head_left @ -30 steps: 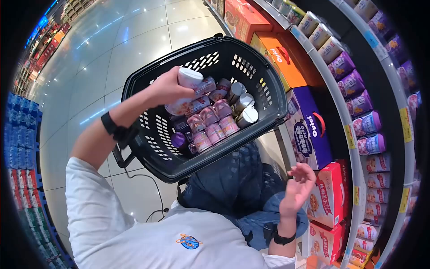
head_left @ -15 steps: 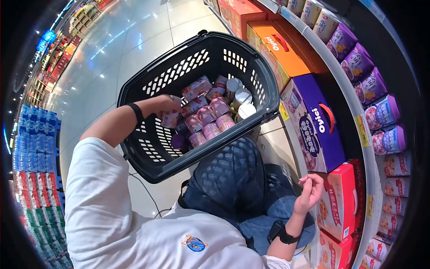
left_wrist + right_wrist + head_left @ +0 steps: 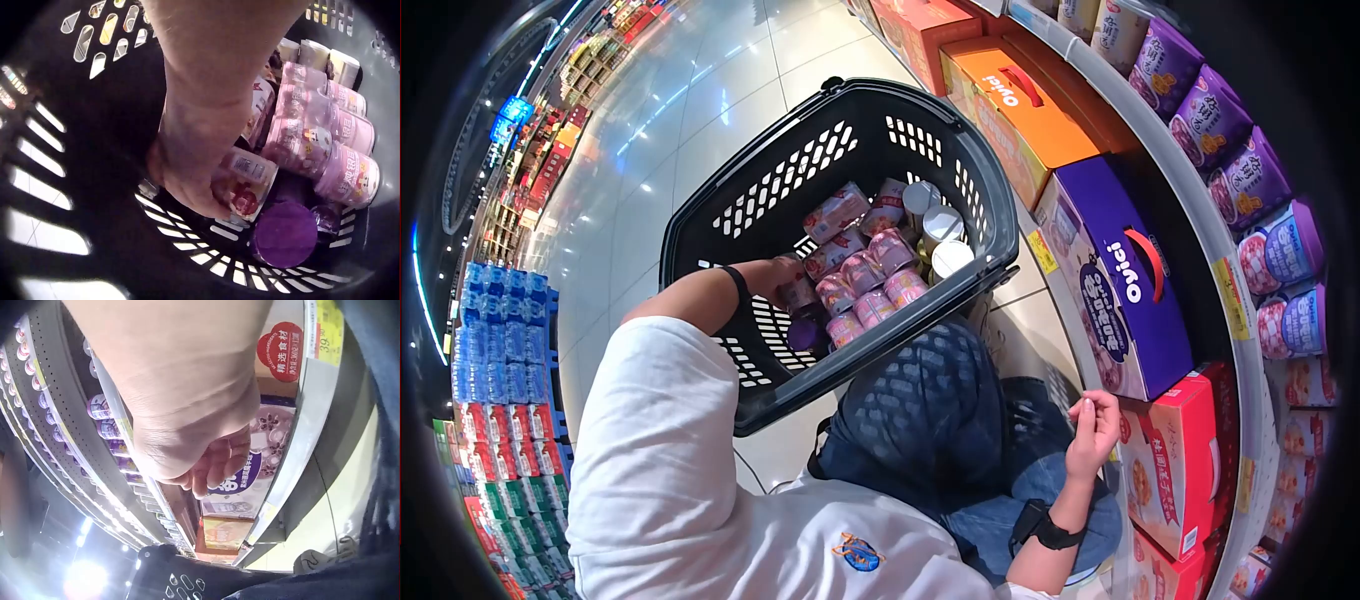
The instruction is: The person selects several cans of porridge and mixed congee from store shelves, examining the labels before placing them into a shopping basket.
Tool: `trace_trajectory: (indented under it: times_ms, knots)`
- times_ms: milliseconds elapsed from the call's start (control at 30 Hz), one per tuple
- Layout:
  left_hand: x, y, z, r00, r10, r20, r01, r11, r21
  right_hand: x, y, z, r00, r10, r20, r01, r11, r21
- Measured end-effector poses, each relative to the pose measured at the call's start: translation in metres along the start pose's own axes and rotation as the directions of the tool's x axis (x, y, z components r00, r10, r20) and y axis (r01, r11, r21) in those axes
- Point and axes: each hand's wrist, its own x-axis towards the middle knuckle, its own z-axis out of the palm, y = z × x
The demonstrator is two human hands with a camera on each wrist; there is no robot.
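Down inside the black shopping basket (image 3: 745, 185), my left hand (image 3: 194, 162) grips a can (image 3: 253, 172) with a fruit picture and a barcode on its label. A can with a purple lid (image 3: 287, 234) stands right beside it. Pink shrink-wrapped cans (image 3: 863, 270) sit in the middle of the basket, and white-lidded cans (image 3: 943, 222) line its far right side. Much of the left palm is hidden by the wrist. My right hand (image 3: 1094, 430) is raised beside my knee with its fingers loosely curled, holding nothing, near the red gift box (image 3: 1170, 455).
Purple (image 3: 1115, 280) and orange (image 3: 1025, 105) gift boxes line the lower shelf on the right. Above them, rows of purple cans (image 3: 1210, 115) stand behind a shelf rail. Stacked water bottles (image 3: 505, 335) stand at the left, beyond the tiled floor (image 3: 635, 180).
My left hand has lowered a can into the basket's left side, beside the purple-lidded one. My right hand's fingers have drawn in from a more spread pose. The head view has shifted slightly.
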Motion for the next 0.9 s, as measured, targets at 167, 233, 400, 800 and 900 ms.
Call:
trace_trajectory:
  times_ms: [167,233,400,800,900]
  knots:
    - [-0.007,0.0,0.009,0.996,0.08,-0.044,-0.07,0.977,0.202,0.0,0.007,0.003,0.999,0.029,0.032,-0.027,0.998,-0.057]
    - [0.041,-0.026,-0.022,0.846,0.305,0.438,-0.44,0.863,0.249,-0.001,0.008,0.005,0.999,0.032,0.041,-0.028,0.995,-0.1]
    - [-0.075,0.036,-0.009,0.638,0.424,0.643,-0.756,0.186,0.627,0.0,0.001,0.004,0.999,0.007,0.032,-0.004,0.994,-0.109]
    - [-0.303,0.078,0.036,0.736,0.676,0.026,-0.583,0.614,0.533,-0.036,-0.087,-0.049,0.973,-0.232,-0.014,0.208,0.896,-0.393]
    - [-0.371,0.029,0.055,0.599,0.775,0.203,-0.736,0.432,0.52,-0.067,-0.144,-0.096,0.88,-0.472,-0.043,0.351,0.71,-0.611]
